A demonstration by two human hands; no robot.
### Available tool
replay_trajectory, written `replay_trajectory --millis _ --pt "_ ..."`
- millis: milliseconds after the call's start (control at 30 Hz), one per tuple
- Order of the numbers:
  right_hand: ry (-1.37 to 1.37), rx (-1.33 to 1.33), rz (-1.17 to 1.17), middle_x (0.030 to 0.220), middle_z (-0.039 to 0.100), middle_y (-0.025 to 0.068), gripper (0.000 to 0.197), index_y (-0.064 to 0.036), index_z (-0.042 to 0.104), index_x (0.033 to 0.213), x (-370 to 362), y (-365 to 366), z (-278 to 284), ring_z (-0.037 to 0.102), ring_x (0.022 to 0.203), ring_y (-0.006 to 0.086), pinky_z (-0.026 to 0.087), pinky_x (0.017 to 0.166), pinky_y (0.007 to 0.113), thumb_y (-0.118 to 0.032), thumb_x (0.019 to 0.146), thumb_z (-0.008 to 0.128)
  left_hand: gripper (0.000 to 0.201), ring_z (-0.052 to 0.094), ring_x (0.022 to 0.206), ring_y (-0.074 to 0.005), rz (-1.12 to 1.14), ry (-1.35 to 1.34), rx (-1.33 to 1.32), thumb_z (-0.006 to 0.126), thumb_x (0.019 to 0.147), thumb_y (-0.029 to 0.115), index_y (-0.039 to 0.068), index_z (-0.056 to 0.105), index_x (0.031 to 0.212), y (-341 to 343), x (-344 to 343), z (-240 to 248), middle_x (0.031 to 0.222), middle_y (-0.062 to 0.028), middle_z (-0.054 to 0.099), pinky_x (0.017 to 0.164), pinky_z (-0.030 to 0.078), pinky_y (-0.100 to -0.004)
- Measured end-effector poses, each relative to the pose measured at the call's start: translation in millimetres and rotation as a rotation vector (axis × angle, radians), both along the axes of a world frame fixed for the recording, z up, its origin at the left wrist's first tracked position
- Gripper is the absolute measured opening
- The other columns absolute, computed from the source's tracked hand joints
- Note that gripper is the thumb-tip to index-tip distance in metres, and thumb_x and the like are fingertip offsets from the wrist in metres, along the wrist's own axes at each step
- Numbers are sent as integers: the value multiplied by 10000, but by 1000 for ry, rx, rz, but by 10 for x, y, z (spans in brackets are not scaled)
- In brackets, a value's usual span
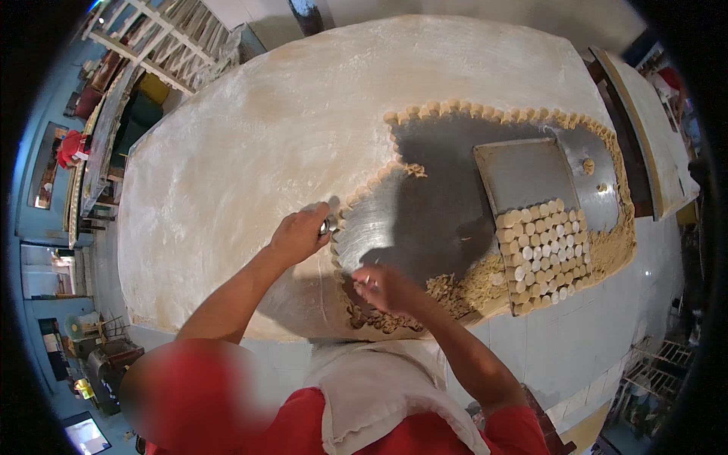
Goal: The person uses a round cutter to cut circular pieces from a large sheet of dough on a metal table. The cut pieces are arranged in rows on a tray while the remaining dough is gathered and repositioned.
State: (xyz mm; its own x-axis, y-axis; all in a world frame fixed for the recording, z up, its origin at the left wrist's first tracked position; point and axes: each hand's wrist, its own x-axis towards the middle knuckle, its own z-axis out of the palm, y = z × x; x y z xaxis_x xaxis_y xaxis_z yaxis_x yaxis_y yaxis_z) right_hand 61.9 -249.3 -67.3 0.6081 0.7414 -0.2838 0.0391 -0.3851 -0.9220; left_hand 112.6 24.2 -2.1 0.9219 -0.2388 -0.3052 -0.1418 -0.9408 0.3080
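A wide sheet of rolled, floured dough (250,144) covers most of the table, and its cut edge is scalloped. At that edge my left hand (299,235) is closed around a small round metal cutter (327,226). My right hand (383,290) hovers nearer to me, over the front of the bared metal surface (432,212). Its fingers are curled together, and I cannot make out what is in them. Below it lie crumpled dough scraps (451,294). On the right, a baking tray (523,163) bears rows of pale dough rounds (542,250) on its near half.
A strip of leftover dough (618,174) runs along the table's right edge, with a small dough lump (588,166) beside the tray. Another table (644,129) stands beyond on the right. A slatted white rack (163,38) is at the far left.
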Motion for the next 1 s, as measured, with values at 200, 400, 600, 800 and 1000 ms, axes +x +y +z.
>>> replay_trajectory --millis 200,400,600,800,1000 --pt "-471 -99 -471 1120 708 159 455 -19 671 1337 442 679 -530 698 1126 374 563 983 467 -158 919 785 512 722 948 -467 -76 -26 -113 775 893 190 34 502 1297 9 258 -382 917 -221 736 871 564 -561" --pt "-532 -197 -420 1115 687 101 336 -80 724 1205 721 908 -829 685 1114 329 565 964 468 -131 880 793 507 666 1051 -469 -109 -5 -293 783 841 131 44 546 1281 78 220 -627 1089 -250 677 904 534 -545" --pt "-525 -15 -537 1094 680 97 346 -142 736 1218 643 733 -943 703 1015 340 593 865 457 -60 883 764 348 672 966 -353 -49 13 -410 822 870 73 50 638 1164 288 17 -443 1053 -159 682 906 537 -422" --pt "-524 5 -503 1109 678 98 385 -107 724 1260 638 702 -946 688 1044 336 586 867 458 -34 883 745 327 702 900 -362 163 91 -263 822 923 185 56 646 1166 479 237 19 957 -167 718 833 544 -465" --pt "-577 50 -461 1092 663 103 384 -54 712 1251 647 610 -873 668 1034 324 573 910 453 -72 871 768 359 705 922 -433 -213 -32 216 738 979 275 23 540 1141 106 494 40 927 -205 703 814 550 -539"
